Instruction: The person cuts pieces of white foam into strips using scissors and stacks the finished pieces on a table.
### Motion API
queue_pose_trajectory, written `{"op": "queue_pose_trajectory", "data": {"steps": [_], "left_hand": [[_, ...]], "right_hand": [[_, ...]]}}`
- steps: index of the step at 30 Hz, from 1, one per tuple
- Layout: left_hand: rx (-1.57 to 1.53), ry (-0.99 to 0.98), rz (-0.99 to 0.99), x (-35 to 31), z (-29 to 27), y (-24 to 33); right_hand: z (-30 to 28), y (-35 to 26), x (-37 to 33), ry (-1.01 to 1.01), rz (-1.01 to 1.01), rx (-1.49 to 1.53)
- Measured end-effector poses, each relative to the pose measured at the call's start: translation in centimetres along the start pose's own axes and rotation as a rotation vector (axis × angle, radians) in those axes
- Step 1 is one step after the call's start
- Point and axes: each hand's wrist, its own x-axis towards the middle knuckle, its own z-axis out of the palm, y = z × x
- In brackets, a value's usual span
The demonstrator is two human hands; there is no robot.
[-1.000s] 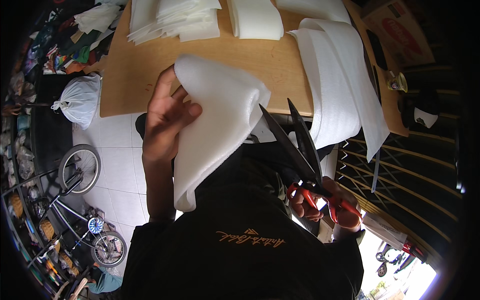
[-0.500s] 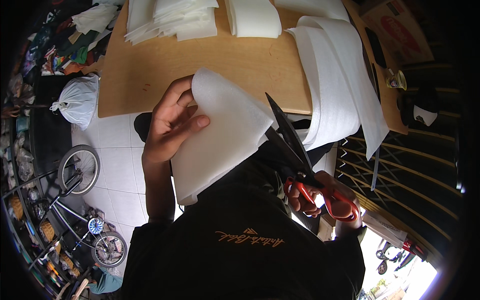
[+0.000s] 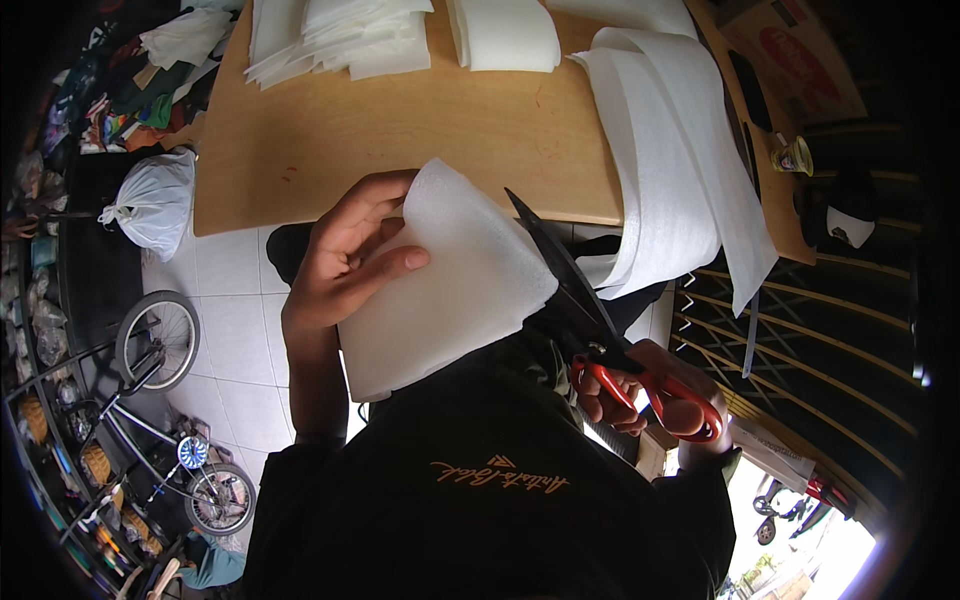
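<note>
The left hand [image 3: 345, 265] is pinching a white, soft foam sheet [image 3: 460, 270] between its thumb and its fingers. This sheet is in the air, in front of the dark shirt [image 3: 480, 540] and near the edge of the light-brown wooden desk [image 3: 450, 130]. The right hand [image 3: 682, 414] is curled around the red handles of large scissors with black blades [image 3: 597, 347]. The blades are at the sheet's right corner; whether they enclose it, I cannot tell. A long white foam strip [image 3: 650, 150] hangs over the desk's edge.
</note>
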Motion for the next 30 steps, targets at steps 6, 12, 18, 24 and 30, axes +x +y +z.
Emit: {"op": "queue_pose_trajectory", "data": {"steps": [6,12,18,24,30], "left_hand": [[-0.014,-0.009,-0.012,0.0,-0.1,0.1],[-0.041,0.018,-0.023,0.0,0.0,0.0],[-0.041,0.016,-0.012,0.1,-0.1,0.2],[-0.024,-0.026,-0.003,0.0,-0.4,0.3],[0.028,-0.073,0.002,0.3,-0.4,0.4]], "right_hand": [[-0.5,0.3,-0.1,-0.013,0.071,0.043],[0.4,-0.8,0.6,-0.116,-0.305,-0.368],[-0.7,0.2,0.3,0.038,-0.123,-0.367],[-1.3,1.5,0.7,-0.021,-0.521,-0.683],[0.2,0.3,0.6,-0.088,-0.251,-0.127]]}}
